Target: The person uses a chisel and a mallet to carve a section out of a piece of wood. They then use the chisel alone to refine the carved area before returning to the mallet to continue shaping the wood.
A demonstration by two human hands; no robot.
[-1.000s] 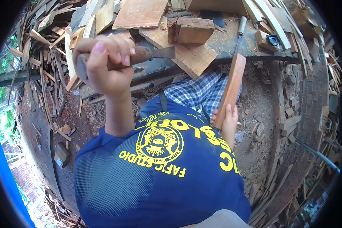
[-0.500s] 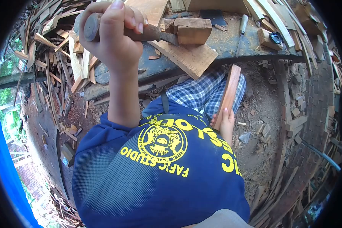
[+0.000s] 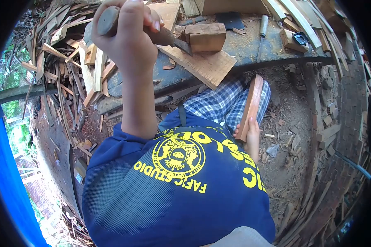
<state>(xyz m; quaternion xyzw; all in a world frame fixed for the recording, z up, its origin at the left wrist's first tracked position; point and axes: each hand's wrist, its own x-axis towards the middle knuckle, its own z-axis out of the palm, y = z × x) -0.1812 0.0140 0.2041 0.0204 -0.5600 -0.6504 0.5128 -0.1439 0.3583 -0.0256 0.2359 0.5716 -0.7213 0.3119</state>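
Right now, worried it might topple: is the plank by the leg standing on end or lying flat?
On end, slightly tilted: the right hand grips the plank at its near end beside the checked leg.

Bright, even daylight, soft shadows only. Heavy fisheye bending at the edges, black vignette around the circular field. Sharp in the centre, smeared toward the rim; washed-out glare at lower left.

A chisel (image 3: 152,35) with a thick brown wooden handle and a dark metal blade is lying nearly level in the air, its blade pointing toward a wooden block (image 3: 202,36). A long reddish wooden plank (image 3: 250,105) is standing almost upright beside the checked trousers.
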